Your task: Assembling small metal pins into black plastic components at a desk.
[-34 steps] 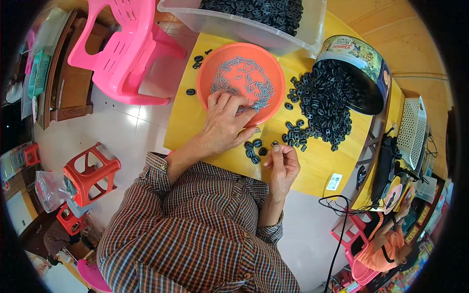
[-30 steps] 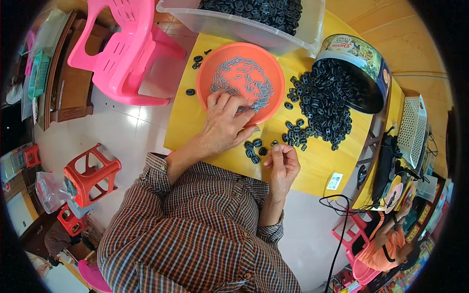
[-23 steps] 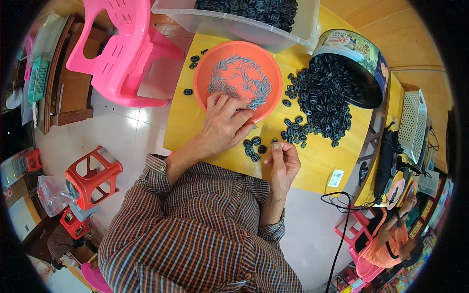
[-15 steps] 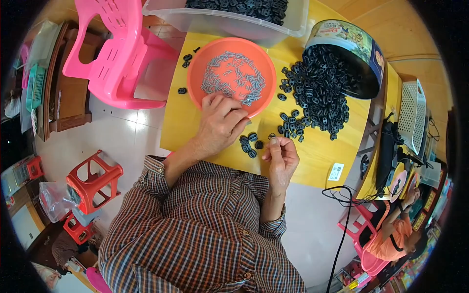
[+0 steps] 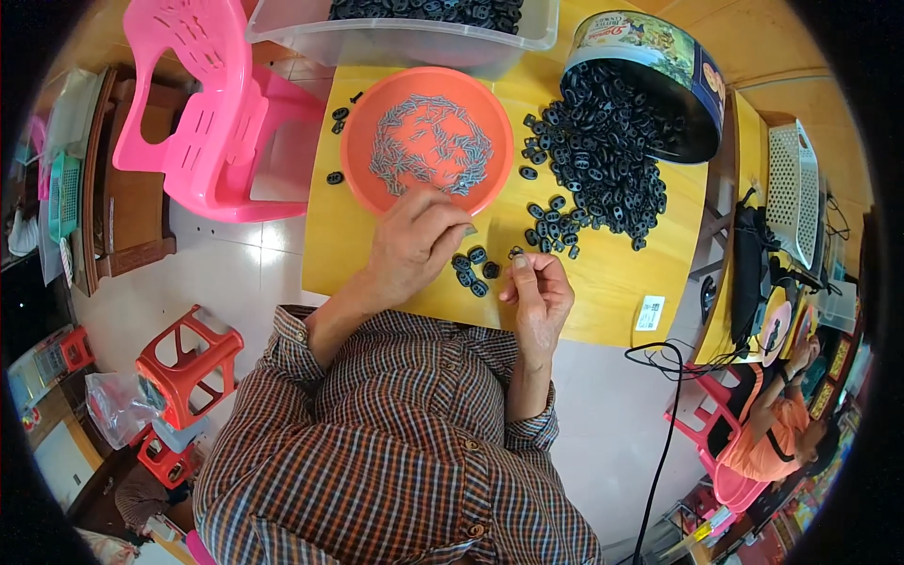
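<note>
An orange-red bowl (image 5: pixel 350 141) holds many small silver screw-like pins (image 5: pixel 461 174). My left hand (image 5: pixel 414 247) is over its near rim, fingers bent together; whatever they may hold is hidden. In front of me, the thumb and fingers of my right hand (image 5: pixel 539 297) pinch a small black plastic piece (image 5: pixel 516 252). Several loose oval black two-hole pieces (image 5: pixel 464 264) lie on the yellow table between my hands. To the right, a large heap of the same pieces (image 5: pixel 603 160) spills from a round tin (image 5: pixel 702 99) tipped on its side.
A clear plastic bin (image 5: pixel 395 42) with more black pieces stands at the far edge. A few pieces (image 5: pixel 335 177) lie left of the bowl. A white label (image 5: pixel 649 313) and black cable (image 5: pixel 670 377) are at the right. A pink chair (image 5: pixel 217 113) stands left; another person (image 5: pixel 772 428) sits far right.
The whole view has shifted slightly. My left hand has drawn back from the pins, rightward and toward me relative to the bowl. My right hand still pinches the black piece.
</note>
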Available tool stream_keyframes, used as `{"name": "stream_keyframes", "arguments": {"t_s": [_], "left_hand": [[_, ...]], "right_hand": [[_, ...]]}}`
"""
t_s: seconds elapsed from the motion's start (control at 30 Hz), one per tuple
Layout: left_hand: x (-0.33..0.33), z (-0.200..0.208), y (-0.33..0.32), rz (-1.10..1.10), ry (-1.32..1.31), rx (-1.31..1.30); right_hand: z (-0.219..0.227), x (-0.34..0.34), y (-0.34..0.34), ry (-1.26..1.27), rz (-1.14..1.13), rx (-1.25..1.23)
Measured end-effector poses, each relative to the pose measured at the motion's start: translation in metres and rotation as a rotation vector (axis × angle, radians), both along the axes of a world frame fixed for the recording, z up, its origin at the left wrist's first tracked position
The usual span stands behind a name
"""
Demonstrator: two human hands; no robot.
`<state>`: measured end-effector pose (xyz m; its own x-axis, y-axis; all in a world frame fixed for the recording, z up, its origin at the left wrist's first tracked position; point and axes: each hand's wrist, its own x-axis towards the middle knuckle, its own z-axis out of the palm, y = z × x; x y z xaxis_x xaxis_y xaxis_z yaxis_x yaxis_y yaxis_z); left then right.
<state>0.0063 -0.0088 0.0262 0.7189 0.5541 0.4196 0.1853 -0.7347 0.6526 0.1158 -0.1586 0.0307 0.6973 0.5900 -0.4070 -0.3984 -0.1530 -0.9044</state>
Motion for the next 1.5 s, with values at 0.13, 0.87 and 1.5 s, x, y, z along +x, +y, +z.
{"name": "stream_keyframes", "arguments": {"t_s": [0.13, 0.87, 1.5], "left_hand": [[0.007, 0.015, -0.008, -0.098, -0.109, -0.939], [0.042, -0.004, -0.039, -0.253, -0.219, -1.465], [0.048, -0.003, -0.045, -0.135, -0.315, -1.544]], "right_hand": [[0.005, 0.000, -0.002, -0.020, -0.028, -0.009], [0.008, 0.002, -0.011, -0.001, -0.165, 0.144], [0.007, -0.001, -0.008, -0.001, -0.204, 0.168]]}}
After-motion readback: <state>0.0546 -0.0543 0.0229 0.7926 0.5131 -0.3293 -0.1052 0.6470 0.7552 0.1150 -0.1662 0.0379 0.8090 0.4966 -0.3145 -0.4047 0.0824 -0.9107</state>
